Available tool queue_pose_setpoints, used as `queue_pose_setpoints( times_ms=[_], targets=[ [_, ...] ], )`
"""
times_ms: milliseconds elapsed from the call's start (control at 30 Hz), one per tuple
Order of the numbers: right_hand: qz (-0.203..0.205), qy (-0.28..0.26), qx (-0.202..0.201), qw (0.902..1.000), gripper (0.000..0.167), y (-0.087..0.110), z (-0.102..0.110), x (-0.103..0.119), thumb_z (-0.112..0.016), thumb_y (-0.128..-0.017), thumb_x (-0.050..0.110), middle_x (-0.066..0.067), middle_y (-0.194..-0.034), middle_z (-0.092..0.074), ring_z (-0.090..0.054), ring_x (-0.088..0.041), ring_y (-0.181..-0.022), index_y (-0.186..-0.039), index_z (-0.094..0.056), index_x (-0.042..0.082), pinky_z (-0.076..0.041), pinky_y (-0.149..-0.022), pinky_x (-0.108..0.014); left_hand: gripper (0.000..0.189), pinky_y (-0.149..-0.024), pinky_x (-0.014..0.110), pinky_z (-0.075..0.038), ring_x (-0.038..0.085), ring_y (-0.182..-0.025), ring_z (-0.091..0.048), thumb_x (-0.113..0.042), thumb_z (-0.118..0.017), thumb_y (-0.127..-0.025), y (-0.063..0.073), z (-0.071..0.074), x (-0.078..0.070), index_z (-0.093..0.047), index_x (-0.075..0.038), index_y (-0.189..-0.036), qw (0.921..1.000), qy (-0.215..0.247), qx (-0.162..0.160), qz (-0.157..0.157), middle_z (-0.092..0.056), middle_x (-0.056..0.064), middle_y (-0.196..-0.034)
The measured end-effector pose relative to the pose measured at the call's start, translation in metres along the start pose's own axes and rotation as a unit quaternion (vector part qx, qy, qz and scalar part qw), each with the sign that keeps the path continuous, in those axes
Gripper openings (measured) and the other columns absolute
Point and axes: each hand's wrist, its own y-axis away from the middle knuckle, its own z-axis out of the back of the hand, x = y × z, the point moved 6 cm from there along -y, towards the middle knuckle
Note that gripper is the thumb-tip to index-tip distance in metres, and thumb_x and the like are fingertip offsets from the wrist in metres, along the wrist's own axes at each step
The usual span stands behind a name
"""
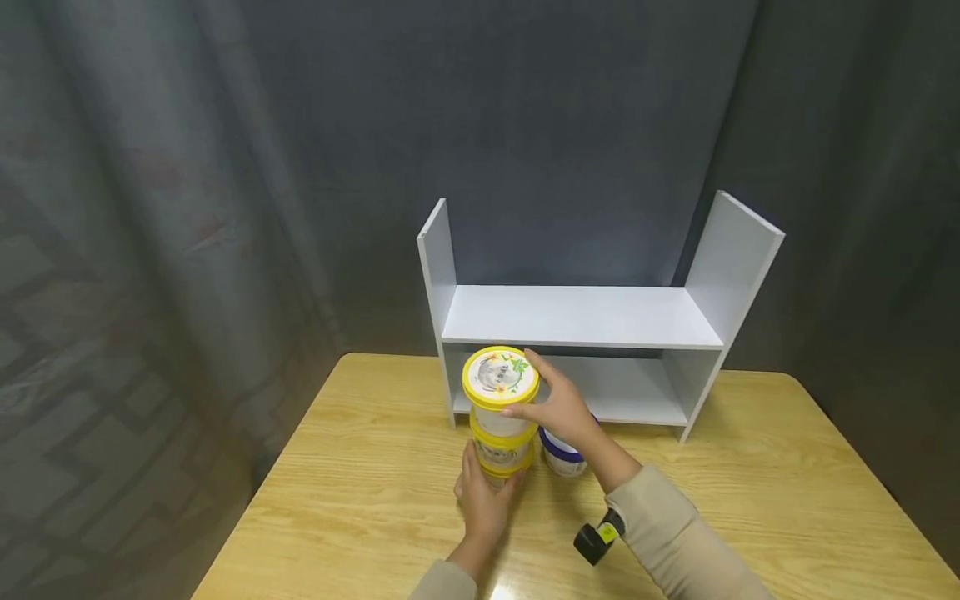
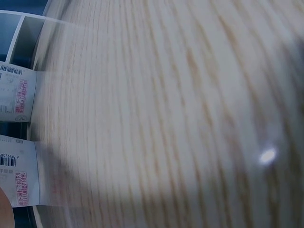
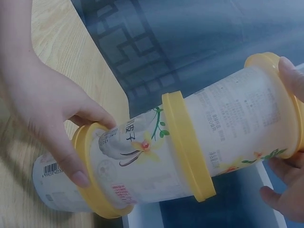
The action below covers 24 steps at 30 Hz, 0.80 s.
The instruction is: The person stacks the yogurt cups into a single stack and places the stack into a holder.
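Observation:
Three white tubs with yellow lids stand stacked in front of the shelf; the top tub [image 1: 501,375] has flowers and green leaves printed on its lid. My right hand [image 1: 562,404] grips the top tub by its lid rim, thumb and fingers on opposite sides. Lower down, my left hand [image 1: 483,500] holds the bottom tub [image 3: 59,187] around its yellow lid. Between them sits the middle tub [image 3: 142,156], touched by neither hand. A tub with a purple lid [image 1: 562,450] stands just right of the stack, partly hidden by my right forearm. Printed labels show at the left wrist view's edge.
Behind the tubs stands a white two-tier shelf [image 1: 581,317] with upright side panels. The wooden table [image 1: 337,492] spreads to both sides. Dark grey curtains [image 1: 562,142] hang behind it and at the left. A black device [image 1: 596,537] is strapped at my right wrist.

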Motion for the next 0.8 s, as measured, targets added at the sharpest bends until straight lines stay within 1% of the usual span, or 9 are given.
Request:
queue_pose_setpoints(
  times_ms=[233, 367, 500, 633, 733, 800],
  targets=[
    [-0.001, -0.002, 0.004, 1.0000, 0.099, 0.001, 0.000, 0.001, -0.076, -0.059, 0.038, -0.007, -0.140, -0.021, -0.018, -0.031, -0.126, -0.138, -0.020, 0.015, -0.017, -0.095, -0.056, 0.091, -0.093, 0.050, -0.015, 0.033, -0.113, -0.037, -0.026, -0.074, -0.065, 0.000, 0.000, 0.000, -0.020, 0.002, -0.133, 1.0000, 0.004, 0.007, 0.005, -0.029, 0.018, -0.134],
    [0.005, -0.009, 0.009, 0.9999, 0.099, 0.001, 0.000, 0.001, -0.077, -0.060, 0.036, -0.007, -0.140, -0.021, -0.018, -0.031, -0.126, -0.138, -0.019, 0.015, -0.017, -0.095, -0.056, 0.091, -0.093, 0.049, -0.015, 0.032, -0.113, -0.038, -0.026, -0.075, -0.065, 0.000, 0.000, 0.000, -0.020, 0.001, -0.133, 0.9999, 0.010, 0.006, 0.000, -0.030, 0.016, -0.134],
    [0.015, -0.017, 0.006, 0.9997, 0.097, 0.001, 0.001, 0.000, -0.077, -0.062, 0.032, -0.010, -0.140, -0.022, -0.020, -0.034, -0.124, -0.138, -0.019, 0.013, -0.018, -0.095, -0.056, 0.092, -0.093, 0.047, -0.016, 0.030, -0.111, -0.039, -0.024, -0.076, -0.064, 0.000, 0.000, 0.000, -0.020, -0.001, -0.133, 0.9999, 0.011, 0.002, -0.006, -0.032, 0.014, -0.133],
    [0.017, -0.016, 0.001, 0.9997, 0.094, 0.003, 0.004, -0.004, -0.076, -0.064, 0.029, -0.013, -0.138, -0.025, -0.023, -0.034, -0.123, -0.137, -0.020, 0.010, -0.020, -0.096, -0.053, 0.091, -0.093, 0.047, -0.017, 0.029, -0.111, -0.040, -0.024, -0.076, -0.064, 0.000, 0.000, 0.001, -0.022, -0.001, -0.133, 0.9999, 0.007, -0.004, -0.007, -0.033, 0.013, -0.132],
    [0.019, -0.011, -0.003, 0.9998, 0.093, 0.004, 0.007, -0.010, -0.075, -0.065, 0.029, -0.014, -0.137, -0.026, -0.024, -0.031, -0.123, -0.137, -0.021, 0.008, -0.021, -0.098, -0.048, 0.091, -0.093, 0.048, -0.018, 0.028, -0.112, -0.040, -0.026, -0.076, -0.064, 0.000, 0.000, 0.002, -0.023, -0.002, -0.133, 0.9999, 0.006, -0.008, -0.008, -0.034, 0.013, -0.132],
    [0.019, -0.007, -0.004, 0.9998, 0.092, 0.006, 0.008, -0.015, -0.074, -0.065, 0.030, -0.015, -0.137, -0.026, -0.024, -0.031, -0.123, -0.137, -0.021, 0.007, -0.021, -0.098, -0.048, 0.091, -0.093, 0.048, -0.018, 0.028, -0.112, -0.039, -0.028, -0.075, -0.064, 0.000, 0.000, 0.002, -0.022, -0.003, -0.133, 0.9999, 0.008, -0.007, -0.004, -0.034, 0.014, -0.132]
  ],
)
